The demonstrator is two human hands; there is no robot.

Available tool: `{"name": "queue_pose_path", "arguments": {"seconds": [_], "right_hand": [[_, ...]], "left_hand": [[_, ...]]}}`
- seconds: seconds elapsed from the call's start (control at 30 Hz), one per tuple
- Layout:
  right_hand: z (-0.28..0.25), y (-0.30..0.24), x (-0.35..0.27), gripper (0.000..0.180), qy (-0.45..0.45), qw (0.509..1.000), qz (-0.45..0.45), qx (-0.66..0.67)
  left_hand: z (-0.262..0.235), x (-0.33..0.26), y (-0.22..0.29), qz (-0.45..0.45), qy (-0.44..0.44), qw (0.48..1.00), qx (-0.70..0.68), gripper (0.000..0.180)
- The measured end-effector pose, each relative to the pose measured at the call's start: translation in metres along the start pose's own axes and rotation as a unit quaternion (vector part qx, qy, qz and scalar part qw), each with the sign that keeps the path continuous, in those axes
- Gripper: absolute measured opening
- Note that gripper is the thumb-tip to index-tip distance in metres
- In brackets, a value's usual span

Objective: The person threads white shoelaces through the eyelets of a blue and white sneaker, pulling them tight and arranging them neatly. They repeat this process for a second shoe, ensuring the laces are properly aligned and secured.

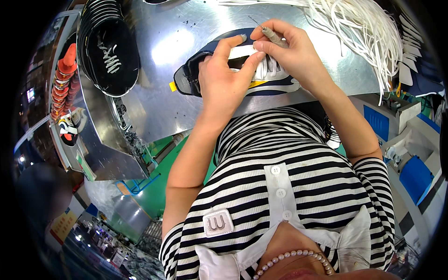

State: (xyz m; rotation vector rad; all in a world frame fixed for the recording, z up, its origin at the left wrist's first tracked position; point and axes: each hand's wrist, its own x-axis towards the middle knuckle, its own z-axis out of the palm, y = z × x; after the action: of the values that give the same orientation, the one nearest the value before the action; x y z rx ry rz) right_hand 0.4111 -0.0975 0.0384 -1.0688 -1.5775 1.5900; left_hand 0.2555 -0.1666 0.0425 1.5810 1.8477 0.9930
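The left hand [225,74], half-spread, held the navy-and-white sneaker [268,88] beneath both; the right hand [295,49] gripped an awl [274,37].

A navy-and-white shoe [271,87] lies heel-left at the frame's upper middle. A thin-tipped tool [272,36] with a wrapped handle points up-left.

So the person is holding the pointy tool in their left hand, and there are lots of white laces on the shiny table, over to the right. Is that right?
Not quite: the pointy tool is in the right hand, while the left hand is on the shoe. The head view shows it. The white laces are where you said.
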Motion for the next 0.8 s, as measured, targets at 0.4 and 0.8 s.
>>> {"name": "queue_pose_path", "arguments": {"seconds": [0.4, 0.8], "right_hand": [[-0.018, -0.011, -0.036, 0.015, 0.008, 0.976, -0.087, -0.201], [-0.005, -0.007, -0.008, 0.019, -0.029, 0.887, -0.2, -0.416]], "left_hand": [[0.007, -0.004, -0.005, 0.014, 0.053, 0.998, -0.026, 0.037], [0.007, -0.01, -0.003, 0.103, 0.039, 0.994, -0.005, 0.027]]}}
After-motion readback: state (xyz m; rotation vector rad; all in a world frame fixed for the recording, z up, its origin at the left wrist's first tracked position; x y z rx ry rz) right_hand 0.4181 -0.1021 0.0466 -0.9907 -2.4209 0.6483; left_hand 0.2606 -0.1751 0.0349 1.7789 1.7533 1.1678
